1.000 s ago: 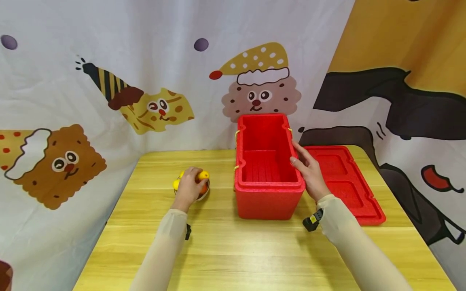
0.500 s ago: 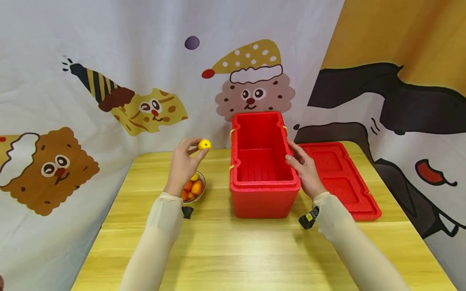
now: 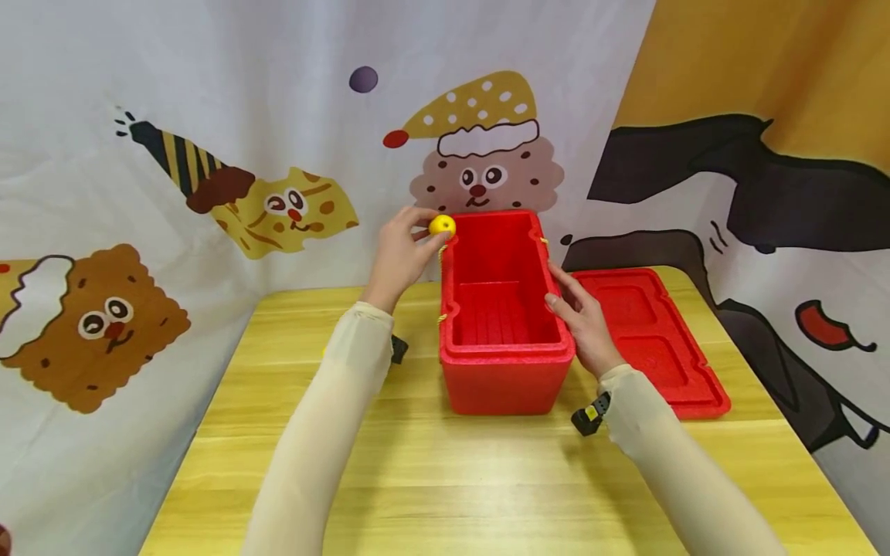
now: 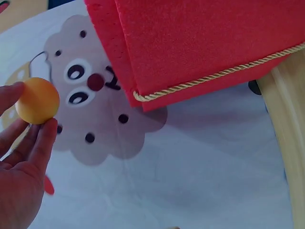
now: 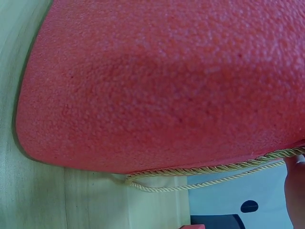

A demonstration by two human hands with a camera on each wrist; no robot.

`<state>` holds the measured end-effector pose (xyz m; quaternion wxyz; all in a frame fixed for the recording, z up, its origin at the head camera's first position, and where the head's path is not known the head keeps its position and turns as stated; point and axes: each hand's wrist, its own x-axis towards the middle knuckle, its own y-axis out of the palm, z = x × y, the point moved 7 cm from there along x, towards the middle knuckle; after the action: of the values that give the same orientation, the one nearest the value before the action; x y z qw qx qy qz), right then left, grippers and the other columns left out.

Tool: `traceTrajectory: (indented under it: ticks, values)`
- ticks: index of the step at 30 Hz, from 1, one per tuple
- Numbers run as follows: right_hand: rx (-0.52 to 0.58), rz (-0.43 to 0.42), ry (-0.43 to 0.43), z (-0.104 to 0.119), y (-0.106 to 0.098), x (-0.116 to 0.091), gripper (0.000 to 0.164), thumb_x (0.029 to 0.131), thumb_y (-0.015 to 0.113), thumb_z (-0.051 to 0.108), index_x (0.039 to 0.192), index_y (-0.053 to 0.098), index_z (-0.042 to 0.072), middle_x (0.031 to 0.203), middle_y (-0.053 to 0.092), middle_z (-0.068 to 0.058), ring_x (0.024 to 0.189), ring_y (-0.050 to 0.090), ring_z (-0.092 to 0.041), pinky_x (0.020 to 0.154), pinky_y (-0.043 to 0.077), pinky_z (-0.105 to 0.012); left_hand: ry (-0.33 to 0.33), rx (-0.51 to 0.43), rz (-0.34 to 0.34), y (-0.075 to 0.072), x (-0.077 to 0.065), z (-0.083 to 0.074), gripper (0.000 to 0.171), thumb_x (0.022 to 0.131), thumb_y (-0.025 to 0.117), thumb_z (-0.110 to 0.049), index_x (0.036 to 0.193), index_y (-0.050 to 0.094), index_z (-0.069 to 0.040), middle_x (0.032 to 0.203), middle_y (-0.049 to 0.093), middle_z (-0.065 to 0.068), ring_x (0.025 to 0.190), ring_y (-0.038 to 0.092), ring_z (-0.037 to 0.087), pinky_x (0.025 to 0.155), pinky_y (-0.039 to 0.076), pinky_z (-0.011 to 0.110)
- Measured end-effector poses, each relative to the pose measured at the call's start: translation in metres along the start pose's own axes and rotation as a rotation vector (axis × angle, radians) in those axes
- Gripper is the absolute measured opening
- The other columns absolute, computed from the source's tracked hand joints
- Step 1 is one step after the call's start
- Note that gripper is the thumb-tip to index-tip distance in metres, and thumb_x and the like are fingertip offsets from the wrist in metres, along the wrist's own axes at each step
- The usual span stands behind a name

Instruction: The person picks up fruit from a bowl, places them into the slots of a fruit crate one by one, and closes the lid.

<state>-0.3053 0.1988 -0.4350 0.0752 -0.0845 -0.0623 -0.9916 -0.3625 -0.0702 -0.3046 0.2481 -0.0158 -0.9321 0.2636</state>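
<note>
My left hand (image 3: pixel 402 251) pinches a small round yellow fruit (image 3: pixel 443 225) between thumb and fingertips, just above the far left corner of the red foam box (image 3: pixel 507 382). Seen from the left wrist, the fruit (image 4: pixel 38 101) is smooth and held clear of the box wall (image 4: pixel 200 43). The lidless box shows a bare ribbed floor inside. My right hand (image 3: pixel 586 324) rests on its right rim, thumb on top and fingers along the outer side. The right wrist view catches only a bit of that hand (image 5: pixel 295 191) beside the box's rope handle (image 5: pixel 214 169).
The red box lid (image 3: pixel 653 340) lies flat on the wooden table (image 3: pixel 445 486), right of the box. My left sleeve (image 3: pixel 334 409) hides the fruit bowl except for a speck of yellow. A cartoon-printed curtain (image 3: pixel 306 93) hangs behind the table.
My left hand has lifted the yellow fruit out of the bowl of fruit and carried it up and right to the box. The right hand has stayed on the rim.
</note>
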Motion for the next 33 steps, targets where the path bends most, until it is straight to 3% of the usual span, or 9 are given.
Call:
traceTrajectory:
  ticks: [5,11,18,27,33]
  values:
    - [-0.007,0.011,-0.002,0.0,0.003,0.002,0.058,0.101,0.058,0.023,0.154,0.036,0.021,0.154,0.033,-0.007,0.135,0.035,-0.039,0.094,0.048,-0.039,-0.061,0.083,0.095,0.017,0.022,-0.001,0.033,0.089,0.075,-0.016,0.116,0.067,-0.001,0.11,0.06,0.008,0.099,0.059,0.019,0.086,0.051,0.023]
    - [-0.006,0.009,-0.008,-0.002,0.005,0.002,0.057,0.101,0.058,0.022,0.154,0.037,0.021,0.154,0.035,-0.006,0.134,0.038,-0.036,0.092,0.05,-0.037,-0.124,0.172,0.186,0.032,0.041,-0.003,0.034,0.09,0.074,-0.021,0.119,0.067,-0.004,0.112,0.06,0.007,0.097,0.054,0.021,0.084,0.048,0.027]
    - [-0.015,-0.001,0.0,-0.001,0.003,0.0,0.058,0.101,0.058,0.023,0.154,0.036,0.022,0.154,0.035,-0.006,0.134,0.036,-0.04,0.091,0.049,-0.044,-0.146,0.195,0.286,0.053,0.051,-0.005,0.033,0.092,0.072,-0.02,0.12,0.066,-0.003,0.114,0.059,0.009,0.098,0.053,0.022,0.085,0.05,0.028]
    - [-0.025,0.007,-0.001,-0.006,0.004,0.0,0.058,0.101,0.058,0.023,0.154,0.036,0.02,0.154,0.035,-0.007,0.135,0.037,-0.038,0.094,0.047,-0.046,-0.171,0.216,0.277,0.071,0.049,-0.003,0.032,0.091,0.073,-0.018,0.118,0.065,-0.002,0.113,0.058,0.01,0.097,0.055,0.022,0.086,0.05,0.028]
    - [-0.045,-0.017,-0.009,-0.002,-0.004,-0.001,0.057,0.1,0.059,0.025,0.153,0.038,0.021,0.153,0.037,-0.006,0.134,0.037,-0.039,0.095,0.046,-0.047,-0.165,0.232,0.246,0.08,0.058,-0.004,0.039,0.091,0.073,-0.017,0.125,0.062,-0.002,0.122,0.057,0.011,0.106,0.055,0.023,0.093,0.048,0.029]
